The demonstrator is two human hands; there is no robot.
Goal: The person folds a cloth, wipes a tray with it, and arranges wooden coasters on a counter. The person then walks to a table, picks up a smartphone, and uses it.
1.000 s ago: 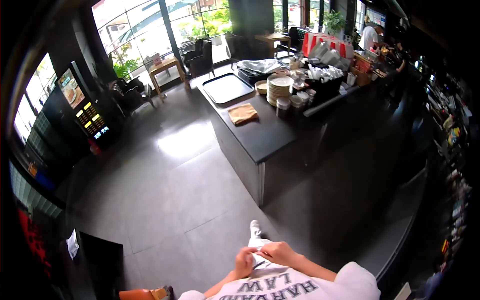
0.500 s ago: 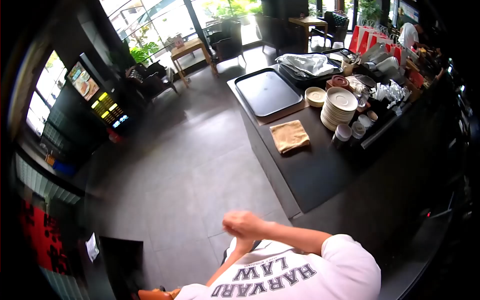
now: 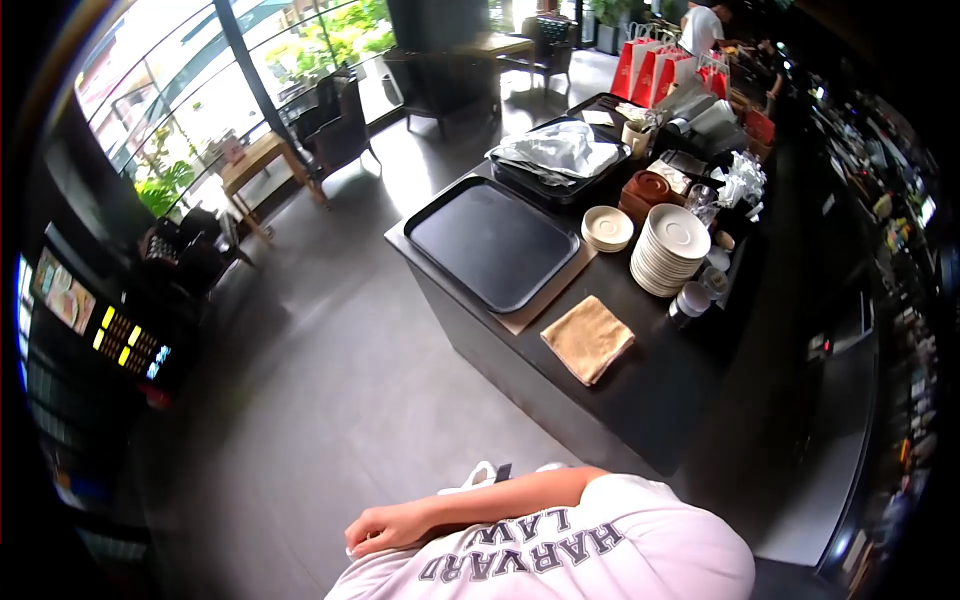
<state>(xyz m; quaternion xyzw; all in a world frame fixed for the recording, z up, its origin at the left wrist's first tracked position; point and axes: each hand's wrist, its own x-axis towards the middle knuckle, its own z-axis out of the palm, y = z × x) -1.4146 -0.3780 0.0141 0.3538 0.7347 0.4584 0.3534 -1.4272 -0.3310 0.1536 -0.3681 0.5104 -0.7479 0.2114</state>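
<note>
"First, how is the right hand (image 3: 385,528) posed?"

"Reading the view as a clock face, it lies near 7 o'clock, its arm laid across the wearer's front and its fingers curled inward at the edge of the white shirt (image 3: 600,570). Whether it grips the fabric cannot be told, for the fingertips are hidden."

"And the left hand?"

"Out of view; its state cannot be told."

"Where is the shirt itself?"

"At 6 o'clock, worn on the body, its dark lettering inverted to the viewer."

"Which objects occupy the dark surface (image 3: 640,420)?"

"Near the centre, toward 4 o'clock, a folded tan cloth (image 3: 588,340). At 12 o'clock, a black tray (image 3: 490,240), with a flat brown sheet (image 3: 545,290) showing along its 4 o'clock edge. Toward 2 o'clock, a low stack of small plates (image 3: 606,225); just beside it, nearer 3 o'clock, a taller stack of pale plates (image 3: 670,250). At 1 o'clock, crumpled clear plastic (image 3: 560,150) covers part of a second black tray."

"What lies beyond?"

"Farther out at 1 o'clock, red-and-white paper bags (image 3: 650,75) stand upright in a group, and behind them is a person (image 3: 703,30) in a white top. At 9 o'clock, a panel (image 3: 130,340) shows lit yellow blocks."
</note>
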